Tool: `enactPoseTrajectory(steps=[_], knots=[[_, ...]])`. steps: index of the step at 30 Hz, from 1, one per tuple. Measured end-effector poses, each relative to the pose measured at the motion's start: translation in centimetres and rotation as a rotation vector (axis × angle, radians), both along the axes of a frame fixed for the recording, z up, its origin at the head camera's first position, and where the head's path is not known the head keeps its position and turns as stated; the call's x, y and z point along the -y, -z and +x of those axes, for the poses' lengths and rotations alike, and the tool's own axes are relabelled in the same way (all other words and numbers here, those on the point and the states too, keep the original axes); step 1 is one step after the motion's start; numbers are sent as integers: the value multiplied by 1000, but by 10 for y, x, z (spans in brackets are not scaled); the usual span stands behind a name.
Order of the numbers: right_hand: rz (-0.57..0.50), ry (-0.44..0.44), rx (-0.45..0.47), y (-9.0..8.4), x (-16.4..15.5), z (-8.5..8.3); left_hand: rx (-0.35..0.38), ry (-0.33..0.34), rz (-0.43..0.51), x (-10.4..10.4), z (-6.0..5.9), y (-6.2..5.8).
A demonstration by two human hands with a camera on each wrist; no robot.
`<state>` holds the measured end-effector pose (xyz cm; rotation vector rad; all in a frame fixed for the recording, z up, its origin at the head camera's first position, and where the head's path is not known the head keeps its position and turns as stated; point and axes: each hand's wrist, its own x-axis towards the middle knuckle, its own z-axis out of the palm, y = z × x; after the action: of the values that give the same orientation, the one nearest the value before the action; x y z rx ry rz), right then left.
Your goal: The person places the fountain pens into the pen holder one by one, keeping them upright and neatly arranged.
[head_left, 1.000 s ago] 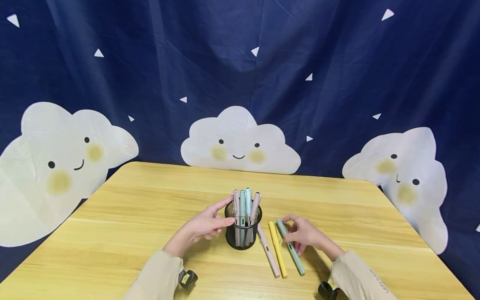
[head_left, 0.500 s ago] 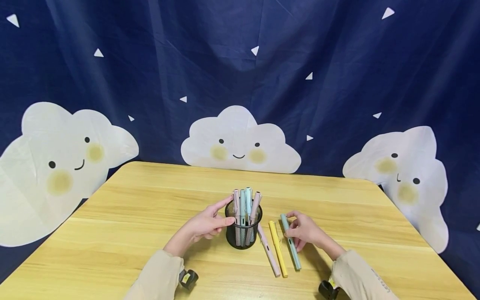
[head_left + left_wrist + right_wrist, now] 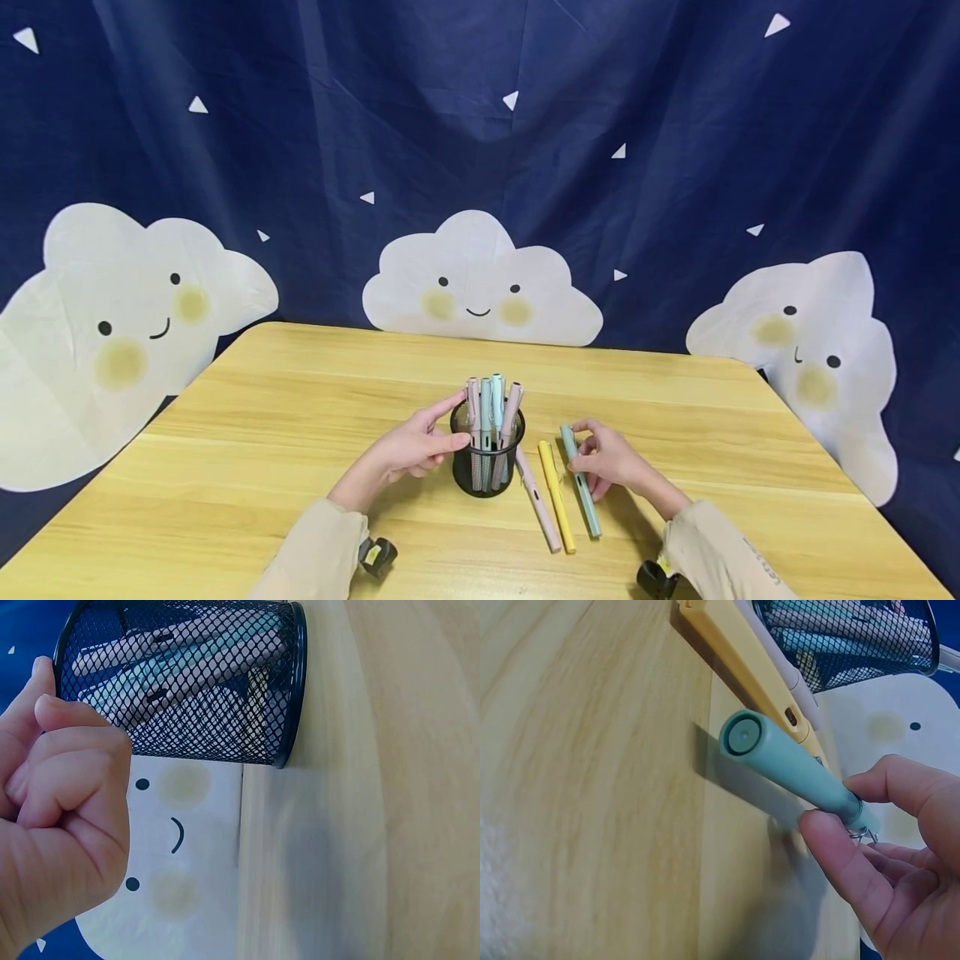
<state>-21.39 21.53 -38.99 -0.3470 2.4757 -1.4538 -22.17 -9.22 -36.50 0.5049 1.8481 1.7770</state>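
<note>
Wooden table (image 3: 300, 417); teal pen (image 3: 795, 769) end-cap, lifted, only in right-wrist view.

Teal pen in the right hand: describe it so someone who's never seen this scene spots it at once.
On the wooden table, find the black mesh pen cup near the middle. To its right three pens lie side by side: pink, yellow, then the teal pen. It is the outermost, farthest from the cup, and the only one the right hand pinches, one end raised off the wood.
</note>
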Motion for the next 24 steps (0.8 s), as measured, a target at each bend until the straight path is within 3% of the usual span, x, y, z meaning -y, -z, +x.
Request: enactPoseTrajectory(steps=[10, 24], knots=[[7, -5, -34, -3, -1, 0, -1, 13, 4, 1, -2, 1], [-19, 55, -36, -7, 1, 1, 11, 9, 15, 0, -1, 0]])
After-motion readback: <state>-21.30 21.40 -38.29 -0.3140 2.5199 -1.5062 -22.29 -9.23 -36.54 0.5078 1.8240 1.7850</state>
